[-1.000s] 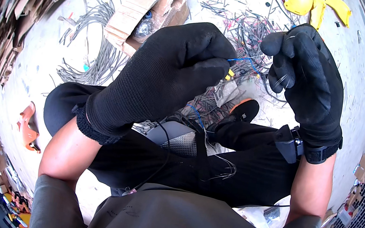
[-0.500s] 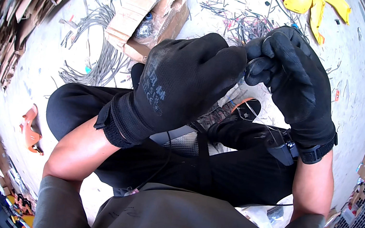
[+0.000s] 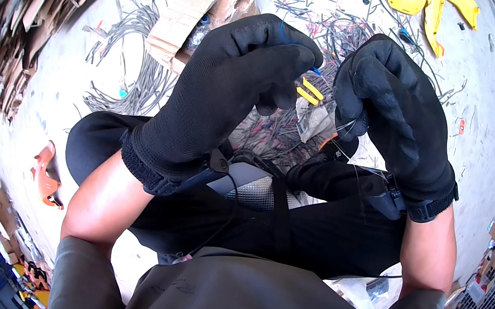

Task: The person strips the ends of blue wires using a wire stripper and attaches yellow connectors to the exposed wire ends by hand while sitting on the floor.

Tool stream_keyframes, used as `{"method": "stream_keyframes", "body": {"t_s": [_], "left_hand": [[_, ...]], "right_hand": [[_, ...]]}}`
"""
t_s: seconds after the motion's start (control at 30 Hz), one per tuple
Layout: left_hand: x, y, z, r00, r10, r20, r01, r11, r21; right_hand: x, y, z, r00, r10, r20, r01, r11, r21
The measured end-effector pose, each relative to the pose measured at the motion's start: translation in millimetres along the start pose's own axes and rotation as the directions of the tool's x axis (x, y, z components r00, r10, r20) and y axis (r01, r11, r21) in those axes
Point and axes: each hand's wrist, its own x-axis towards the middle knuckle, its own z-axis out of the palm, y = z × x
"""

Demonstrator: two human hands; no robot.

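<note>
Gloves covered both hands, black and thick. The left hand (image 3: 224, 97) was curled shut, its fingertips pinching a small yellow-handled tool (image 3: 309, 90) with a thin blue wire (image 3: 315, 70) showing just above it. The right hand (image 3: 393, 114) was also closed, close beside the left at chest height, pinching fine pale wire strands (image 3: 349, 125) that trailed down toward the lap; exactly how much it held could not be told, since the glove hid the fingertips

Judged from its look, the wire would be very light and limp, thin enough to slip from gloved fingers, and easy to kink or snap if pulled hard; a pinch close to the worked end seemed the safest hold. The tool looked small, stiff and light, best held by its yellow handles

Counted: two gloved hands, one small tool, one blue wire, and a few pale strands too fine to number. Below the hands lay the person's crossed legs in black trousers (image 3: 314, 226). On the pale floor (image 3: 75, 78) beyond were a heap of grey wire offcuts (image 3: 137, 69), too many to count, one torn cardboard box (image 3: 194, 6), a yellow plastic object (image 3: 420, 0) at the top edge, and one orange tool (image 3: 45, 175) to the left
</note>
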Motion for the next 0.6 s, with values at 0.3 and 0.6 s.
{"method": "stream_keyframes", "body": {"t_s": [0.3,0.6], "left_hand": [[-0.8,-6.1,-23.6,0.912,0.400,0.091,-0.382,0.746,0.546],[0.3,-9.3,-41.9,0.893,0.433,0.125,-0.435,0.758,0.486]], "right_hand": [[-1.1,4.6,-0.1,0.999,0.004,0.033,-0.001,0.995,-0.098],[1.1,6.2,3.6,0.996,-0.029,-0.087,0.035,0.998,0.062]]}}
